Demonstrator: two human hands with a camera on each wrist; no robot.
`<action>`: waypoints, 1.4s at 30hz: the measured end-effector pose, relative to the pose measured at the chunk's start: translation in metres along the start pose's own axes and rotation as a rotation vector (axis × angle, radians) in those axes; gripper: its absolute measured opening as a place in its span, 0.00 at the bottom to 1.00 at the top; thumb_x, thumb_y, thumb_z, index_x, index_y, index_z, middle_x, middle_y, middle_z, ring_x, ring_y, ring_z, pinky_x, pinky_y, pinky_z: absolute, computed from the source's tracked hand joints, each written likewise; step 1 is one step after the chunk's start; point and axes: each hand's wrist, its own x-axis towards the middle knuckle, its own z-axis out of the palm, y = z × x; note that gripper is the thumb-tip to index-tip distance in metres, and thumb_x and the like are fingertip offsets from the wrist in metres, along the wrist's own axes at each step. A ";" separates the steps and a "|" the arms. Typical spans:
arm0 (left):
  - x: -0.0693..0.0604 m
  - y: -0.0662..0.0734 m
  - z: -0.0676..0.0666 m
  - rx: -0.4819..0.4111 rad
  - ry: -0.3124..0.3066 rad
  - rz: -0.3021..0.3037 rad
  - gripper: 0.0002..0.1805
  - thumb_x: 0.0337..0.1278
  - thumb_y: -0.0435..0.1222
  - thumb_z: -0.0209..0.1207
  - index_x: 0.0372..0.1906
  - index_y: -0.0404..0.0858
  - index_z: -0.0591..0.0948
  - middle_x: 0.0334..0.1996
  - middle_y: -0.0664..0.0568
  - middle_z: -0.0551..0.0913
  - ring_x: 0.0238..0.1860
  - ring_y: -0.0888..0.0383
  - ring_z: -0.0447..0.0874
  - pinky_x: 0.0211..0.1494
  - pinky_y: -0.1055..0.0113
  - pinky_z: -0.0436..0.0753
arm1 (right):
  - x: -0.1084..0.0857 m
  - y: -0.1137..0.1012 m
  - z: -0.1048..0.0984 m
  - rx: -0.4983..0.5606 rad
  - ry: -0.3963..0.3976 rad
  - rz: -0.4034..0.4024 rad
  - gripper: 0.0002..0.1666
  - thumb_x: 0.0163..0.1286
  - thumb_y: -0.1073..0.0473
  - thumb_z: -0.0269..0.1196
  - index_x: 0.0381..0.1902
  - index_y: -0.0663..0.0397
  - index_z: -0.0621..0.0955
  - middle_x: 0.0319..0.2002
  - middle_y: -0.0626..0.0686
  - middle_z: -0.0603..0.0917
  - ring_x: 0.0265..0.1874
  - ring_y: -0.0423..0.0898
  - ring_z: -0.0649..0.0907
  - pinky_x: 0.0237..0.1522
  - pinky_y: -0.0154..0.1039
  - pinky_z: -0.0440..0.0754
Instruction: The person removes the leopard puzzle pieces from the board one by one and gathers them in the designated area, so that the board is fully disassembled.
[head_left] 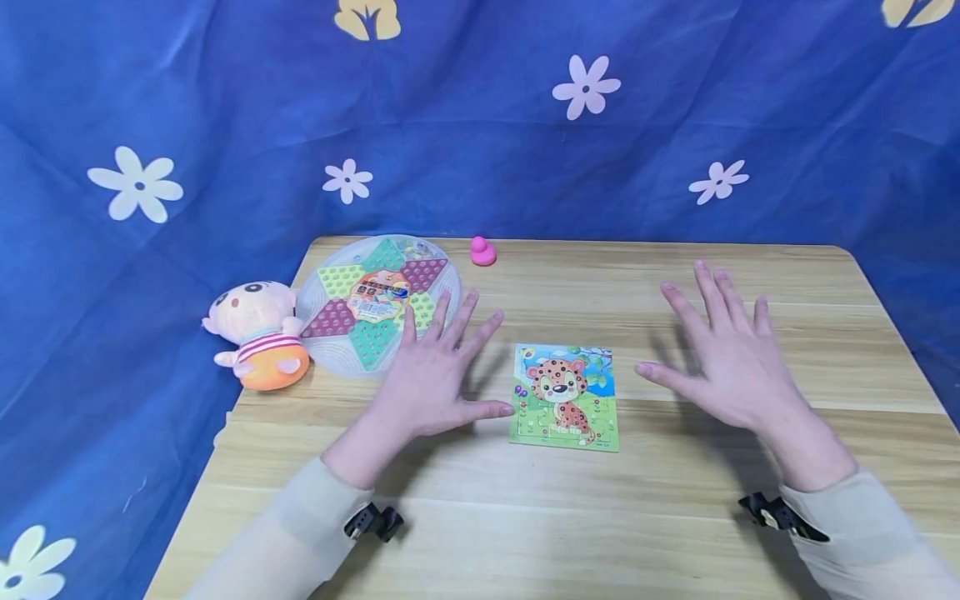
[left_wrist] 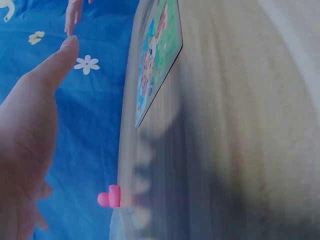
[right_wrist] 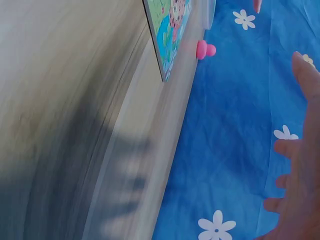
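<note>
A square jigsaw puzzle (head_left: 566,400) with a cartoon leopard picture lies flat on the table between the two hands. My left hand (head_left: 435,375) hovers to its left with fingers spread, and in the head view its thumb tip appears beside the puzzle's left edge. To the right of the puzzle, my right hand (head_left: 727,358) is held above the table, its fingers spread too. Neither hand holds anything. Shadows of both hands fall on the wood. The left wrist view shows the puzzle (left_wrist: 159,55) edge-on, lower than the left thumb.
A round Chinese checkers board (head_left: 345,346) in clear packaging lies at the back left, partly behind the left fingers. Beside it a plush doll (head_left: 262,337) rests at the table's left edge. A small pink knobbed piece (head_left: 482,252) stands near the back edge, before a blue flowered cloth (head_left: 480,117).
</note>
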 end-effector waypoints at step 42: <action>-0.015 0.067 0.037 -0.193 -0.089 0.215 0.43 0.71 0.65 0.58 0.74 0.35 0.76 0.73 0.43 0.74 0.74 0.46 0.73 0.75 0.51 0.73 | 0.036 -0.048 0.039 0.373 -0.164 -0.224 0.43 0.76 0.40 0.67 0.78 0.58 0.72 0.80 0.56 0.66 0.78 0.58 0.66 0.76 0.63 0.64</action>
